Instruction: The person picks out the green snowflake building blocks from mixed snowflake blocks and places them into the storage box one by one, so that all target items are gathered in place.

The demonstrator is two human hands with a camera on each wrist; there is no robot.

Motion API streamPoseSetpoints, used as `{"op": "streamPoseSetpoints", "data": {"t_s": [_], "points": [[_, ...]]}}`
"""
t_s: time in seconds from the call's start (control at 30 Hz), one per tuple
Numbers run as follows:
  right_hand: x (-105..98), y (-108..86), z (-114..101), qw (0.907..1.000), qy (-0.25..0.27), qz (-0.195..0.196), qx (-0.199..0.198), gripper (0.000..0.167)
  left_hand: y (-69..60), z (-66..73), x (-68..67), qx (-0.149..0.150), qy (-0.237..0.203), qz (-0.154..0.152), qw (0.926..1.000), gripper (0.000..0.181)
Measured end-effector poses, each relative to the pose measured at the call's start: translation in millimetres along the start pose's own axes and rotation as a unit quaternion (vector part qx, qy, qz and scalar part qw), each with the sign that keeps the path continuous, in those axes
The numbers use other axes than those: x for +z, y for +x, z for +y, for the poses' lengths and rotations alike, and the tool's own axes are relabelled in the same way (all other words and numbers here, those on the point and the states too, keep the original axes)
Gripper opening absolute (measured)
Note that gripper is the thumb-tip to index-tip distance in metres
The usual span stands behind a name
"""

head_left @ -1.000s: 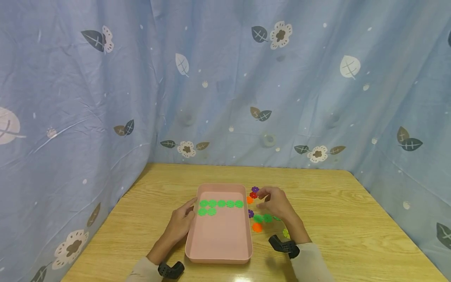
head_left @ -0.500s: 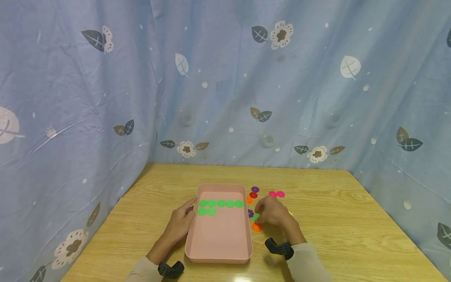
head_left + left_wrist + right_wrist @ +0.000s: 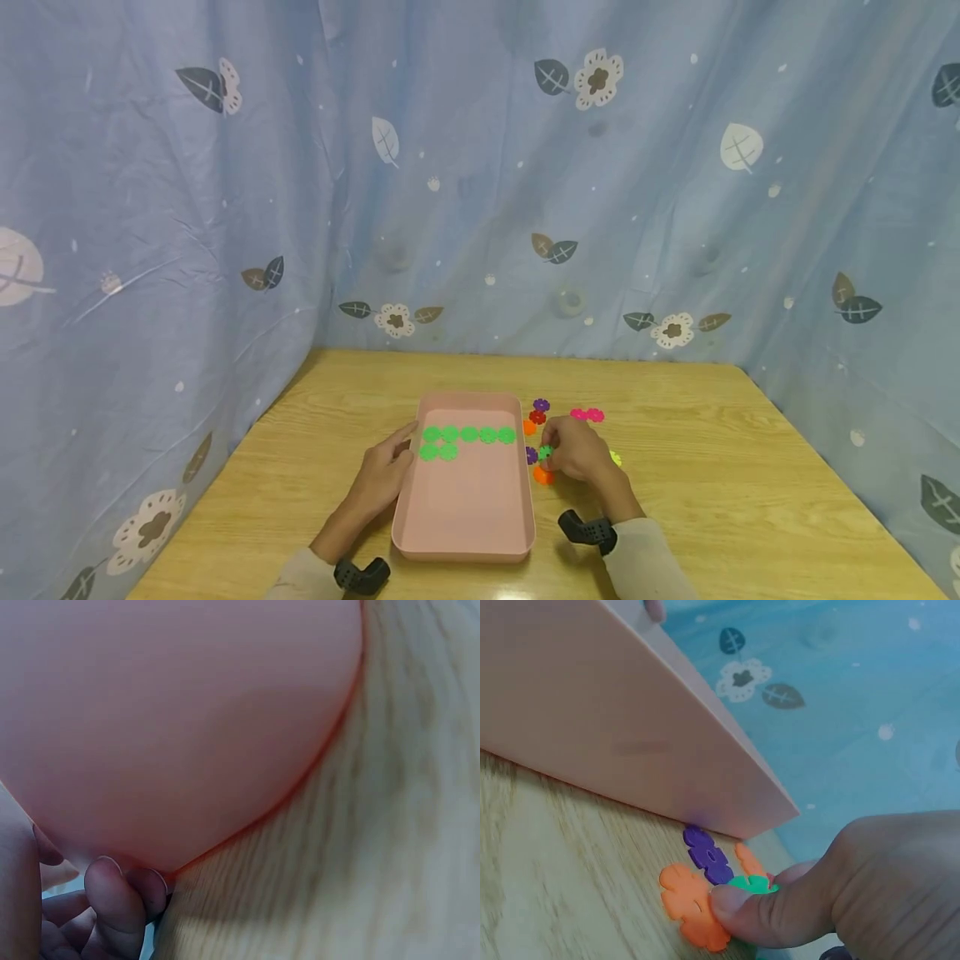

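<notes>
A pink tray (image 3: 465, 508) lies on the table. In the head view my left hand (image 3: 381, 479) is at its left side, holding the wall; curled fingertips (image 3: 116, 896) press the outside in the left wrist view. Just right of the tray, my right hand (image 3: 579, 454) pinches a green flower-shaped plastic disc (image 3: 754, 884) between thumb and fingers, partly covered by the thumb. An orange disc (image 3: 694, 904) lies under the thumb and a purple disc (image 3: 707, 855) lies beside the tray wall. Inside the tray, several green discs (image 3: 469, 434) form two rows.
Beyond my right hand lie pink discs (image 3: 587, 414). Near the tray's far right corner are a purple disc (image 3: 542, 405), a red disc (image 3: 537, 417) and an orange disc (image 3: 529, 427). A yellow disc (image 3: 616, 458) shows behind the right wrist. A blue curtain (image 3: 480, 167) hangs behind the table.
My right hand has come down toward the loose discs and now lifts a green one in its pinch. The pink discs have come into sight. The left hand has stayed on the tray.
</notes>
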State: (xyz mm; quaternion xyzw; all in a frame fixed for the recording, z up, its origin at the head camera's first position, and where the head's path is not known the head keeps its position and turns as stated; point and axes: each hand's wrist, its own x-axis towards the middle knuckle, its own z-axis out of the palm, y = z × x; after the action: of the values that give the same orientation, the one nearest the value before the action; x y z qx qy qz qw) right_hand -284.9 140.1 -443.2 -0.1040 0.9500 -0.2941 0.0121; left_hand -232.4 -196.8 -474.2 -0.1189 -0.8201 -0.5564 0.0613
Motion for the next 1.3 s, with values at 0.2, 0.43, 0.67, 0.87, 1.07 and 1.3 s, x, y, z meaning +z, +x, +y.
{"op": "streamPoseSetpoints", "data": {"t_s": [0.2,0.43,0.67,0.87,1.07,1.3], "points": [[-2.5,-0.2,6.3,0.9978,0.058,0.007,-0.032,0.027,2.0,3.3,-0.1,0.002,-0.002,-0.009,1.0000,0.053],[-9.9,-3.7,7.0,0.9827,0.173,0.009,-0.064,0.014,2.5,3.5,1.5,0.001,0.011,-0.002,0.9999,0.053],[-15.0,-1.1,4.5,0.9756,0.202,0.040,-0.076,0.013,4.3,4.5,3.0,-0.001,0.015,0.007,0.9999,0.052],[-19.6,-1.3,-5.6,0.9548,0.261,0.035,-0.138,0.010,3.4,6.0,1.3,-0.006,0.017,0.010,0.9998,0.052],[-19.6,-3.4,-28.0,0.9339,0.309,0.023,-0.178,0.012,-0.8,2.2,1.3,-0.009,0.016,0.006,0.9998,0.052],[-2.7,-0.6,-51.3,0.9326,0.321,0.021,-0.164,0.016,-0.9,1.5,2.7,-0.005,0.027,0.018,0.9995,0.052]]}}
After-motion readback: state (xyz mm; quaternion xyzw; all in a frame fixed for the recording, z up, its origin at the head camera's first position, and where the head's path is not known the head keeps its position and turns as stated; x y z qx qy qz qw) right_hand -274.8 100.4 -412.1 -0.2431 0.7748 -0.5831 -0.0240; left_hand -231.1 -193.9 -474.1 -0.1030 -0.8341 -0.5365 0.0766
